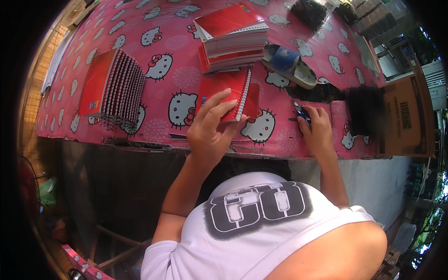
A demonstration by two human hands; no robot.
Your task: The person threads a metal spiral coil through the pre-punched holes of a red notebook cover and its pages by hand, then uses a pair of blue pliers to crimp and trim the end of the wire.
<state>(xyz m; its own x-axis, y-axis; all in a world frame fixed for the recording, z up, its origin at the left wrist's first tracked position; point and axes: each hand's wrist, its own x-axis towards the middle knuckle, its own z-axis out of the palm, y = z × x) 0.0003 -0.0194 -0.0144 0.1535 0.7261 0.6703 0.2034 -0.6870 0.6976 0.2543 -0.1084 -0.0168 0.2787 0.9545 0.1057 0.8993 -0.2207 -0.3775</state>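
My left hand (208, 127) grips a small red-covered spiral notebook (228, 80), its thumb beneath the lower edge and its fingers across the cover. White coil binding runs along the notebook's right edge. Under it, part of another red cover (252, 100) shows on the table. To the right, my right hand (319, 131) is closed round small pliers (302, 111) with blue handles, the metal tip pointing away from me. The pliers are apart from the notebook and rest close to the tabletop.
A tall stack of spiral-bound red notebooks (100, 84) stands at left. Beyond my left hand is a pile of red-covered books (235, 44). A slipper (289, 65) lies beside it. Black coils (364, 112) and a cardboard box (405, 119) sit at right on the pink patterned tablecloth (175, 60).
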